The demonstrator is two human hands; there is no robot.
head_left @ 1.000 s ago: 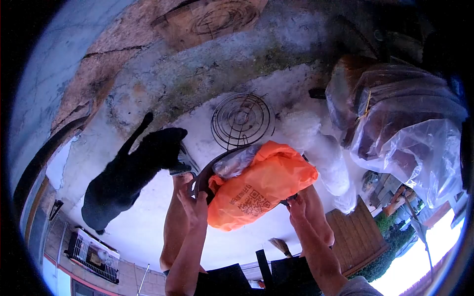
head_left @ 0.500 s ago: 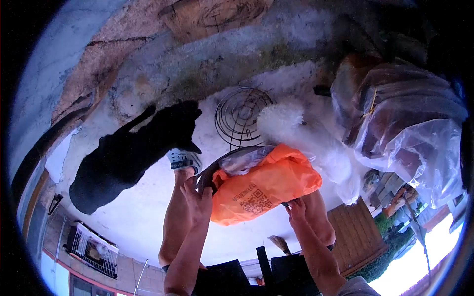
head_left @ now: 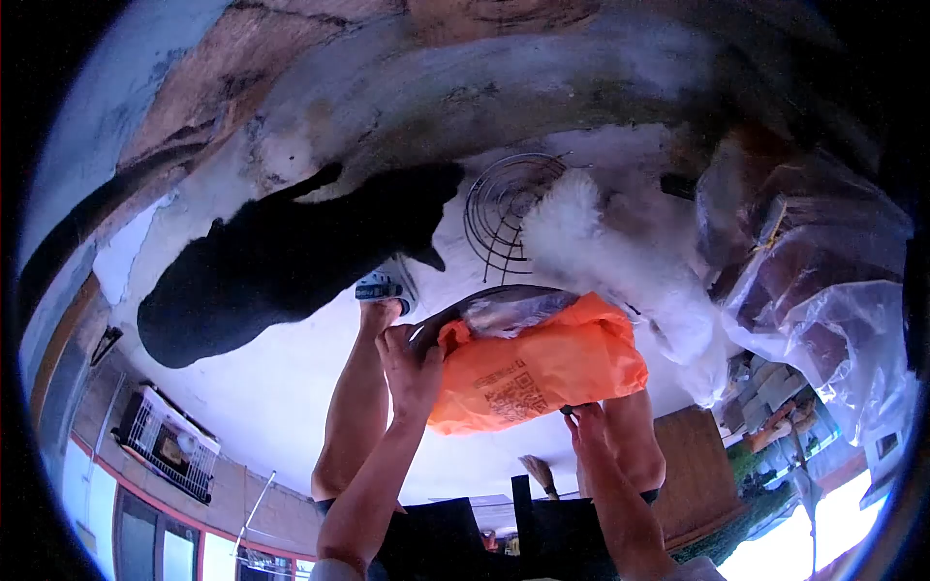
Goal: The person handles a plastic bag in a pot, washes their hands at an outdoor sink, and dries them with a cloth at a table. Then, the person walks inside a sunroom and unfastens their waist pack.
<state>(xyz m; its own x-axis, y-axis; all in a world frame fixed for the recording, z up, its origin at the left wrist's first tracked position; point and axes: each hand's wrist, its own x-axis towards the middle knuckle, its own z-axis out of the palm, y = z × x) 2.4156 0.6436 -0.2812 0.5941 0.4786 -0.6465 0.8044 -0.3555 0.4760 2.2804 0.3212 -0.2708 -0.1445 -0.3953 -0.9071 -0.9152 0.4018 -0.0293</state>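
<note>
Orange plastic is dominating the middle of the view: a crumpled bag [head_left: 542, 363], printed with a dark square code, is lying between the two hands, above the pale floor [head_left: 271, 373]. Beneath it a dark vessel [head_left: 448, 315] is showing its curved rim along the left and far sides; how deep the bag is sitting, cannot tell. Clear plastic bundle [head_left: 509, 315] is poking out at the bag's far edge, just inside that rim.

Left hand [head_left: 412, 373] is grasping the rim on the left side, fingers curling over it. Right hand [head_left: 587, 424] is pinching a small dark piece [head_left: 569, 411] under the bag's near right edge; whether that piece is belonging to the vessel, cannot tell.

Bare legs are flanking the load, right leg [head_left: 635, 441] partly hidden by the arm. Left foot is wearing a pale clog [head_left: 383, 289]. Black animal [head_left: 291, 261] is occupying the left, its near end close by the clog. Fluffy white animal [head_left: 620, 247] is standing to the right, overlapping the round wire rack [head_left: 504, 208] in view. Clear sheeting [head_left: 823, 310] is covering something brown at far right. Broom head [head_left: 539, 473] is showing near the lower middle, wire cage [head_left: 170, 443] lower left.
</note>
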